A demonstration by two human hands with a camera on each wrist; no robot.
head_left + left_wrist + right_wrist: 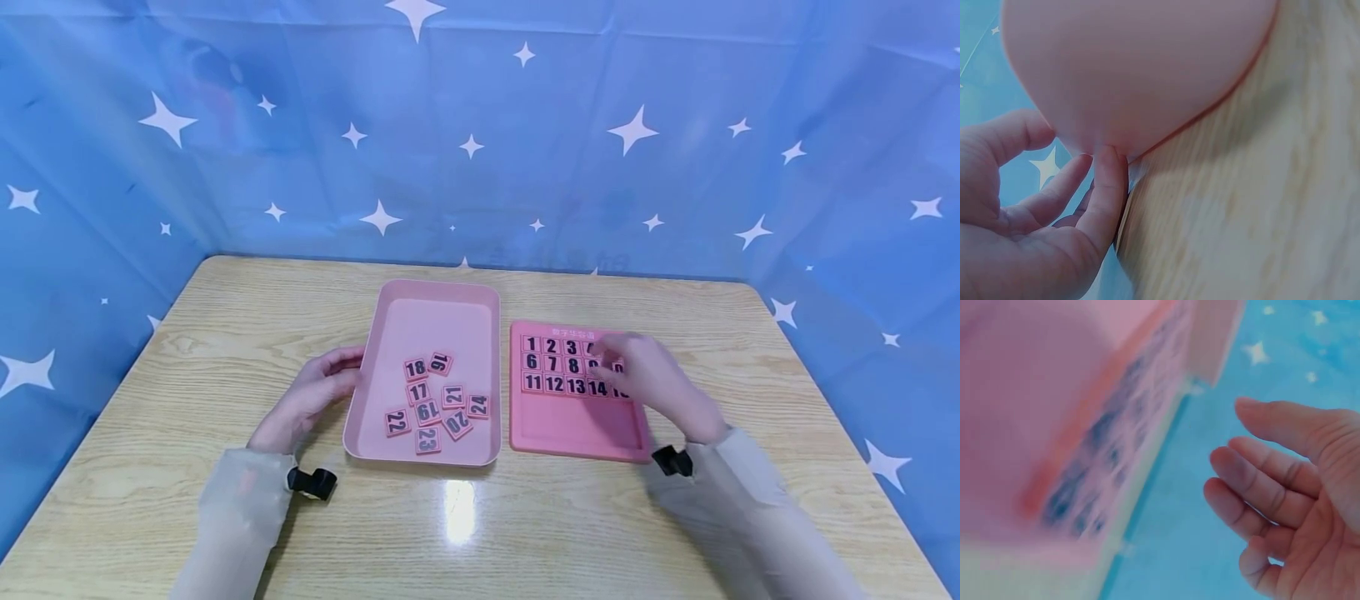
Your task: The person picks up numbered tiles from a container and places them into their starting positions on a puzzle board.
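Note:
A pink tray (438, 312) holds several loose number tiles, among them 16 (440, 364), 22 (397, 422) and 24 (477, 406), turned various ways. My left hand (311, 396) is at the tray's left side; in the left wrist view its fingertips (1110, 159) touch the outer wall. To the right lies a pink number-puzzle board (573, 425), its upper three rows filled with tiles in order from 1 (532, 344). Above the right end of those rows hovers my right hand (660, 383), covering some tiles. The right wrist view shows its fingers (1260, 481) loosely bent, holding nothing.
Tray and board sit side by side on a wooden table (390, 533), a narrow gap between them. A blue cloth (480, 183) with white stars hangs behind the table and along its sides. Black straps (311, 482) are on both wrists.

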